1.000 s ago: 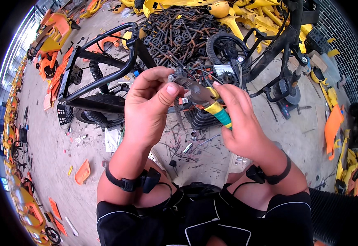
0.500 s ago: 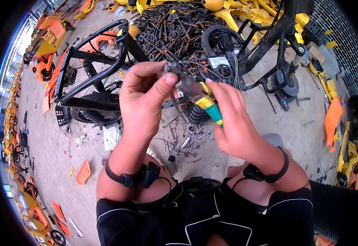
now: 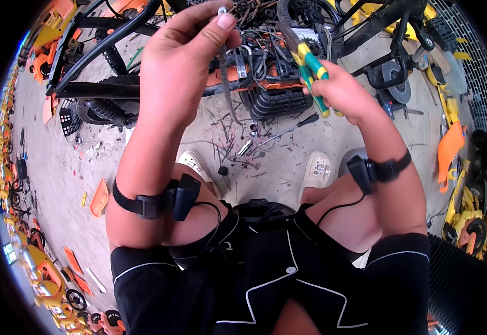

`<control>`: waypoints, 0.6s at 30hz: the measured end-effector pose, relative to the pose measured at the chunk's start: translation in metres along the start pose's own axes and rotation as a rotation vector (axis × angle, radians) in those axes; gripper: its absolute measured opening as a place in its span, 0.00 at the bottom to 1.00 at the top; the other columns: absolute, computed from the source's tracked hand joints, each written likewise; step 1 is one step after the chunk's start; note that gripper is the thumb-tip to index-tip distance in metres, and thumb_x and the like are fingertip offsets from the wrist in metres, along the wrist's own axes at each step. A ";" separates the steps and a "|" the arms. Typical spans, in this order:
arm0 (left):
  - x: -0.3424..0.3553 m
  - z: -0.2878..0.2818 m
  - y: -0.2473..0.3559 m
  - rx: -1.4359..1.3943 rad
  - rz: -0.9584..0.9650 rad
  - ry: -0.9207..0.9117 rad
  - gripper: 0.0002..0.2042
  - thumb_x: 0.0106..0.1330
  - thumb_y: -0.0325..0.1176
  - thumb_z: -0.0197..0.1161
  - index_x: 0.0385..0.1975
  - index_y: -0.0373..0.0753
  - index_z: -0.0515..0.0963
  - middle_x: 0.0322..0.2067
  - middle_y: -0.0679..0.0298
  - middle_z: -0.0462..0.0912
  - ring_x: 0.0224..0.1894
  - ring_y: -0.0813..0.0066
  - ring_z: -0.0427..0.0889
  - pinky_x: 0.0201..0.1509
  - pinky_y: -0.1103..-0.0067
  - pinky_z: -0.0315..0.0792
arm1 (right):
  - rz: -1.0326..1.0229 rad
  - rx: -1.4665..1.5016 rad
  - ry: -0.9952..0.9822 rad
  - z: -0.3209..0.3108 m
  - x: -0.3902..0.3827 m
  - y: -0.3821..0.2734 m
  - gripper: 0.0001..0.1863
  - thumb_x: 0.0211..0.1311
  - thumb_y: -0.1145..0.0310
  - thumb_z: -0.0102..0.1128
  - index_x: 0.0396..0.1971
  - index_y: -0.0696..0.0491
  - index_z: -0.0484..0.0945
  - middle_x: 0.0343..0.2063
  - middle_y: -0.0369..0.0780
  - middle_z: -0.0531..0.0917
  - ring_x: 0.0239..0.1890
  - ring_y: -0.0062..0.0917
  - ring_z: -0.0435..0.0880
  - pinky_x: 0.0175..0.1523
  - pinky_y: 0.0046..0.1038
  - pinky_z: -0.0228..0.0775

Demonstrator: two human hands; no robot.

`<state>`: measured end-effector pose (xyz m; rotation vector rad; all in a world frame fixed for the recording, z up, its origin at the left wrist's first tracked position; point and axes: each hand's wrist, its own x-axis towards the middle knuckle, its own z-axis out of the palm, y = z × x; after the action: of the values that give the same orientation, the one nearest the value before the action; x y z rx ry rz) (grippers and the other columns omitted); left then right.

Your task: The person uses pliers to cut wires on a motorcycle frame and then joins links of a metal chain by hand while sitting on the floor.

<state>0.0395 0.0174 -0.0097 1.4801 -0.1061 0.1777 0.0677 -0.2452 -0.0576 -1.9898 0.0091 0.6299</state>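
My left hand (image 3: 179, 64), raised at the top middle, pinches a small silver metal fitting (image 3: 222, 10) between thumb and fingers. A dark strip (image 3: 226, 95) hangs below that hand; whether it joins the fitting is unclear. My right hand (image 3: 338, 92) is shut on pliers (image 3: 310, 70) with green and yellow handles, their dark jaws pointing up and left, apart from the fitting. Behind both hands lies a black vehicle frame (image 3: 87, 89) with wiring (image 3: 254, 61), orange plastic parts and a black ribbed casing (image 3: 271, 103).
A screwdriver (image 3: 307, 120), a silver socket (image 3: 245, 148) and small debris lie on the concrete floor between my feet (image 3: 316, 173). An orange piece (image 3: 99, 201) lies left. Yellow and orange vehicles line the left edge; loose panels (image 3: 450, 145) and a grey brick wall are right.
My left hand has risen with the fitting. My right hand has drawn the pliers rightward, away from it. The scene sits higher in the picture, showing more of my feet and legs.
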 end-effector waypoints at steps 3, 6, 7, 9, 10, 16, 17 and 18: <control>-0.005 0.003 0.006 0.060 -0.032 0.038 0.14 0.71 0.34 0.64 0.50 0.32 0.80 0.37 0.64 0.84 0.40 0.81 0.80 0.49 0.85 0.71 | 0.222 -0.083 0.068 -0.009 0.043 0.035 0.19 0.55 0.70 0.57 0.46 0.63 0.75 0.36 0.45 0.83 0.39 0.31 0.84 0.43 0.33 0.74; -0.005 0.006 0.009 0.046 -0.032 0.045 0.13 0.70 0.32 0.64 0.50 0.32 0.80 0.39 0.64 0.84 0.41 0.79 0.82 0.49 0.83 0.73 | 0.166 -0.428 0.232 -0.013 0.084 0.069 0.23 0.55 0.67 0.55 0.48 0.66 0.75 0.42 0.54 0.83 0.47 0.42 0.84 0.50 0.38 0.74; -0.005 0.005 0.008 0.053 -0.017 0.047 0.13 0.70 0.31 0.65 0.49 0.31 0.80 0.41 0.64 0.84 0.41 0.77 0.83 0.50 0.81 0.75 | 0.160 -0.427 0.268 -0.014 0.093 0.071 0.25 0.55 0.64 0.56 0.50 0.65 0.75 0.47 0.58 0.82 0.52 0.47 0.82 0.55 0.41 0.73; -0.005 0.002 0.004 0.055 0.012 0.070 0.12 0.69 0.33 0.66 0.47 0.35 0.81 0.38 0.65 0.85 0.39 0.82 0.84 0.36 0.85 0.78 | 0.132 -0.590 0.353 -0.002 0.099 0.058 0.24 0.56 0.63 0.57 0.50 0.63 0.75 0.48 0.57 0.82 0.52 0.47 0.82 0.56 0.42 0.73; -0.004 0.001 0.001 0.054 0.024 0.079 0.11 0.69 0.34 0.66 0.46 0.37 0.82 0.36 0.66 0.85 0.38 0.84 0.84 0.29 0.87 0.80 | 0.122 -0.672 0.396 0.002 0.102 0.052 0.24 0.56 0.63 0.57 0.50 0.63 0.75 0.48 0.56 0.82 0.53 0.47 0.81 0.57 0.42 0.73; -0.003 0.004 0.003 0.065 -0.001 0.043 0.13 0.71 0.32 0.63 0.49 0.32 0.80 0.38 0.61 0.84 0.41 0.77 0.83 0.49 0.80 0.76 | -0.041 -0.858 0.562 0.006 0.122 0.050 0.24 0.62 0.58 0.60 0.52 0.58 0.76 0.54 0.54 0.78 0.57 0.48 0.78 0.60 0.42 0.72; -0.003 0.002 0.004 0.088 -0.002 0.042 0.13 0.72 0.33 0.62 0.49 0.32 0.80 0.39 0.61 0.84 0.42 0.76 0.84 0.50 0.79 0.76 | -0.019 -0.881 0.519 0.010 0.120 0.045 0.23 0.62 0.58 0.59 0.51 0.58 0.77 0.53 0.54 0.79 0.55 0.48 0.79 0.59 0.42 0.73; -0.004 -0.001 0.003 0.081 0.025 0.041 0.13 0.72 0.33 0.62 0.49 0.31 0.80 0.40 0.61 0.84 0.43 0.75 0.84 0.51 0.79 0.76 | 0.004 -0.905 0.476 0.014 0.117 0.039 0.22 0.62 0.59 0.59 0.51 0.58 0.78 0.52 0.53 0.80 0.54 0.47 0.80 0.59 0.42 0.73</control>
<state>0.0355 0.0183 -0.0079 1.5550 -0.0851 0.2350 0.1526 -0.2228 -0.1461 -2.9772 0.0194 0.1260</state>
